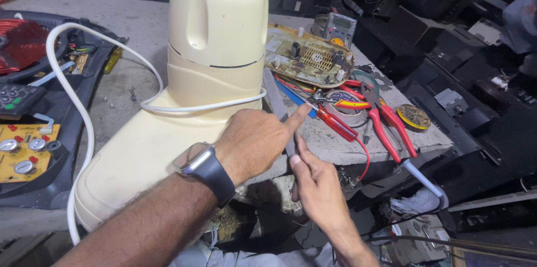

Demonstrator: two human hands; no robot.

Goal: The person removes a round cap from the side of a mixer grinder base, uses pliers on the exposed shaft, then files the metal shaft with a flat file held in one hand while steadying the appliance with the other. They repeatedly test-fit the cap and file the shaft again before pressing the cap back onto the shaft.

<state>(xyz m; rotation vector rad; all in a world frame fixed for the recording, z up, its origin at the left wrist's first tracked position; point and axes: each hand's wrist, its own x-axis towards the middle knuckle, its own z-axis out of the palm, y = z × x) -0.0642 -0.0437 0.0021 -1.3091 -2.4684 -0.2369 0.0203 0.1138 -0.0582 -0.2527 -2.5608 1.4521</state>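
A cream plastic appliance base (218, 38) lies tilted on the grey workbench (134, 26), with its white power cord (84, 116) looped around it. My left hand (254, 141), a dark watch on its wrist, rests against the base's lower right edge. Its fingers are curled there and the index finger stretches right toward a red-handled screwdriver (335, 123). My right hand (316, 186) comes up from below the bench edge. Its thumb and fingertips pinch the lower end of a thin grey flat tool (275, 96) that runs up along the base's side.
Right of the base lie a yellowed circuit board (310, 57), red-handled pliers (386, 124), a roll of tape (349, 102), a multimeter (338, 26) and a soldering iron (422, 177). At the left sits an opened dark appliance (33, 133) with a yellow board and buttons. Black casings crowd the right.
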